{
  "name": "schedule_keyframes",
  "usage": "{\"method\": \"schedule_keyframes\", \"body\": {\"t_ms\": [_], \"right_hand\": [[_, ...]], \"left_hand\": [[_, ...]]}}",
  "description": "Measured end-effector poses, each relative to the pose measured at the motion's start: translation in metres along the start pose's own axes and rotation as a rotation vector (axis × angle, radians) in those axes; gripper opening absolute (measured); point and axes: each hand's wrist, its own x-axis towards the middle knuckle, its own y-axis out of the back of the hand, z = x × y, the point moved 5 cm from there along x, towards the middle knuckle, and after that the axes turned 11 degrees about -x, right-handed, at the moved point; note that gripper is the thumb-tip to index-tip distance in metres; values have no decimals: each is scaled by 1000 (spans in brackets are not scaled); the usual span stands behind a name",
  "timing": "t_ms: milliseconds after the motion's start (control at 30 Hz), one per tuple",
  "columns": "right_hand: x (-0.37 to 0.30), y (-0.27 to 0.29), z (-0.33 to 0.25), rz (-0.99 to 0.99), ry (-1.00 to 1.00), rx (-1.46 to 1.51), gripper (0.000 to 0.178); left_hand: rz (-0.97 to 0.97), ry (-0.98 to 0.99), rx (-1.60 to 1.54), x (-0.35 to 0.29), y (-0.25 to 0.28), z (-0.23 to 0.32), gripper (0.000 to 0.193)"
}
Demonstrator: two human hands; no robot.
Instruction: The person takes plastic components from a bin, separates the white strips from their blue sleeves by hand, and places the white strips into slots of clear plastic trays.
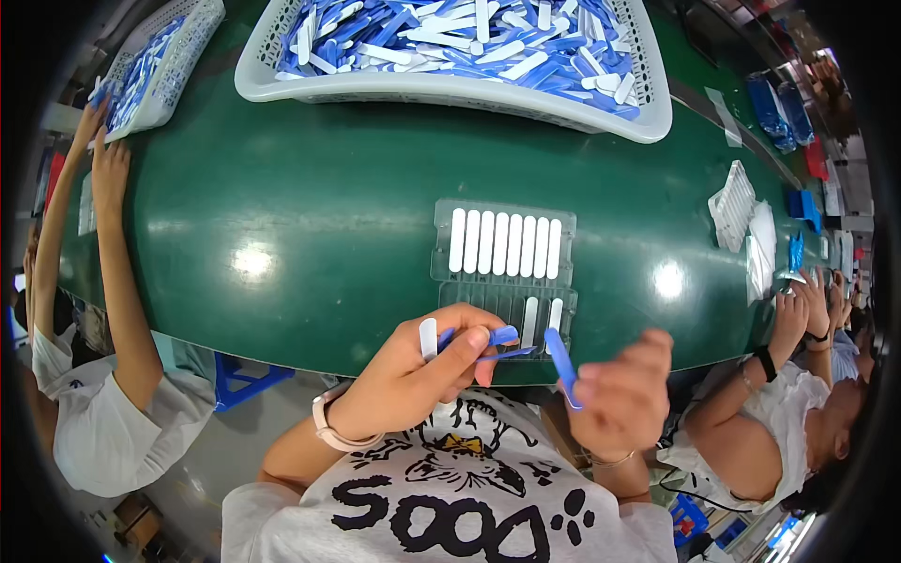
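My left hand is closed around several flat strips with rounded ends, blue on some faces and white on others. One white strip sticks up beside its knuckles, and blue ends poke out past the thumb. Between the fingers of my right hand, blurred by motion, is a single blue strip, tilted over the right edge of a clear plastic tray. The tray's far half holds a row of several white strips side by side. Its near half shows two white strips in slots; my left hand partly hides it.
A white perforated basket heaped with blue and white strips stands at the back of the green table. Another basket is at far left, with a person's hands near it. Stacked clear trays lie right, near another person's hands.
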Motion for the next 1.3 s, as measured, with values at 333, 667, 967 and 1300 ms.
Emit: {"method": "schedule_keyframes", "body": {"t_ms": [333,667,967,1300], "right_hand": [[2,-2,-16,-116,383,-478,26],[20,-29,40,-382,-395,-226,29],[32,-30,33,-455,-330,-338,28],[31,-41,30,-453,-399,403,15]], "left_hand": [[30,52,-197,7,0,-1,26],[110,-90,192,3,1,11,25],[166,-255,462,-2,2,15,22],[20,-80,183,-2,-2,11,22]]}}
